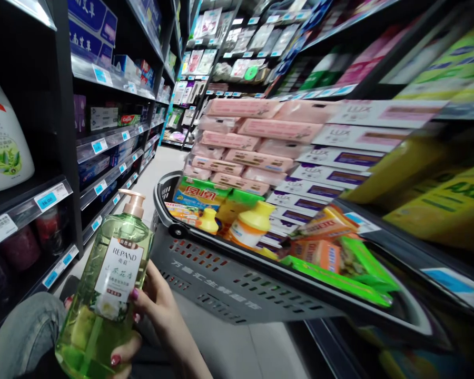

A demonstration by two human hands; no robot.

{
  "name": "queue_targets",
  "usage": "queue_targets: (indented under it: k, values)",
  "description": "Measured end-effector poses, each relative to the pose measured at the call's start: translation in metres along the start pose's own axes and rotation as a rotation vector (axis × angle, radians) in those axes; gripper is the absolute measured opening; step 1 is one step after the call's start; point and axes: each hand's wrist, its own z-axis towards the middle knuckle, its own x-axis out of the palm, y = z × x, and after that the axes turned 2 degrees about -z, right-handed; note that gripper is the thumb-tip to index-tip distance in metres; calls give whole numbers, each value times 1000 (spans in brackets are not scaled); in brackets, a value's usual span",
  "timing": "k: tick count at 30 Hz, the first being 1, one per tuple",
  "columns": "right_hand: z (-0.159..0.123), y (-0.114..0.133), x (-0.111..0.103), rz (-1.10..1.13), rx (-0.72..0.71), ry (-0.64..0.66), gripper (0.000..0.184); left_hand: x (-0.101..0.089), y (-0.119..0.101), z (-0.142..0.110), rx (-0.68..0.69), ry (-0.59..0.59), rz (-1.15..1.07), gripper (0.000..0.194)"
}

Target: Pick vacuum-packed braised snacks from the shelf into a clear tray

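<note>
My left hand (158, 310) is closed round a clear green pump bottle (102, 295) labelled REPAND, at the lower left. Painted fingertips press on its label and its base. The bottle is tilted slightly right, with its beige pump at the top. My right hand is out of view. Just right of the bottle a grey shopping basket (221, 279) hangs tilted. It holds yellow-capped bottles (253, 223), green packets and orange boxes. My knee in jeans (23, 331) shows at the bottom left.
Dark shelves line both sides of a narrow aisle. A white jug (3, 137) and toothpaste boxes are on the left. Stacked pink soap packs (237, 142) and LUX boxes (339, 158) are on the right, with yellow-green packs nearer. Pale floor runs ahead.
</note>
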Motion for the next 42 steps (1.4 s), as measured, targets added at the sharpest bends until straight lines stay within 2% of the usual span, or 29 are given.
queue_targets:
  k: [5,8,12,18,24,27,30,34,39,42]
  values:
    - [0,0,1,-3,-12,-36,46,-11,1,1,-78,162,-62,99]
    - [1,-2,1,15,0,-10,46,-15,-3,1,-127,102,-62,97]
    - [0,-3,1,30,0,2,48,-8,-4,0,-138,51,-39,93]
    - [1,-3,0,9,-6,-59,46,1,-1,1,-31,159,-72,96]
    - [14,-22,-15,4,14,-214,43,19,-8,1,121,-38,-97,76]
    - [24,-40,-24,105,66,-291,46,27,-8,8,249,-142,-284,67]
    - [30,-50,-29,220,159,-355,40,30,-8,14,287,-161,-478,67]
    - [32,-55,-30,266,236,-326,40,32,-10,17,305,-212,-604,60]
    - [34,-58,-31,282,263,-281,43,30,-12,17,325,-266,-603,58]
    - [32,-55,-30,283,228,-278,40,22,-10,15,304,-205,-530,60]
